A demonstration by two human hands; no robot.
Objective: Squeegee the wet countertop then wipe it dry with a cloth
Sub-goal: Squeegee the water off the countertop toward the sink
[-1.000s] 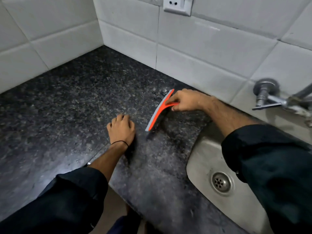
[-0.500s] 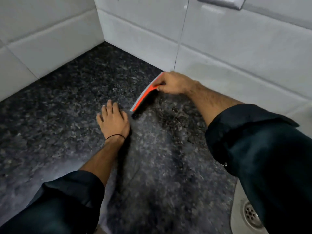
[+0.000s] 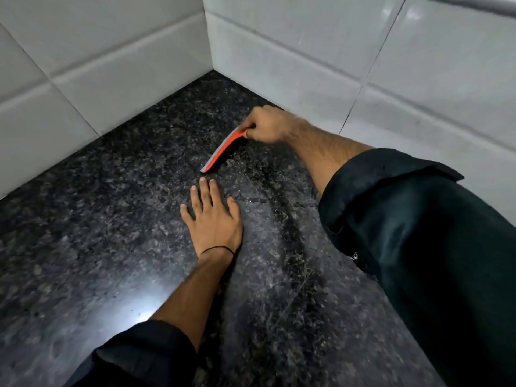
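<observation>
An orange squeegee with a grey blade [image 3: 222,150] rests edge-down on the dark speckled granite countertop [image 3: 97,219], close to the back wall. My right hand [image 3: 268,124] is shut on its handle end, knuckles near the wall tiles. My left hand [image 3: 213,216] lies flat on the counter, palm down with fingers spread, just in front of the blade's free tip. A thin black band circles the left wrist. Wet streaks show on the stone to the right of the left hand. No cloth is in view.
White tiled walls [image 3: 111,65] meet in a corner [image 3: 212,68] behind the squeegee and bound the counter on the left and back. A bright light reflection [image 3: 145,311] sits on the counter near my left forearm. Dark sleeves cover both arms.
My right hand has carried the squeegee left along the back wall towards the corner. The view has turned left, so the sink and tap have gone out of frame. My left hand has flattened.
</observation>
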